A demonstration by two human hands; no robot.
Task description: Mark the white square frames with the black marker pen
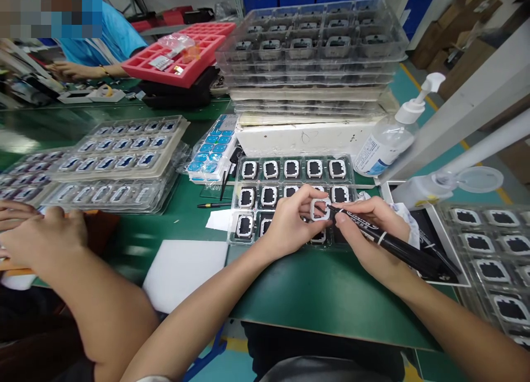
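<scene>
Holding a small square white plastic frame (320, 209) pinched in the left hand (290, 224), the person touches it with a black marker pen (397, 248) gripped in the right hand (368, 227).

Both hands hover just above a clear plastic blister tray (351, 169) of similar black-centred frames on the green bench mat (314, 293). A pump bottle (389, 136) stands near, behind the tray; a co-worker's forearm (53, 244) rests well apart at the left. Judged from here, a loose pinch could let the frame twist under the pen tip, smearing ink or dropping it among the tray's parts.
</scene>
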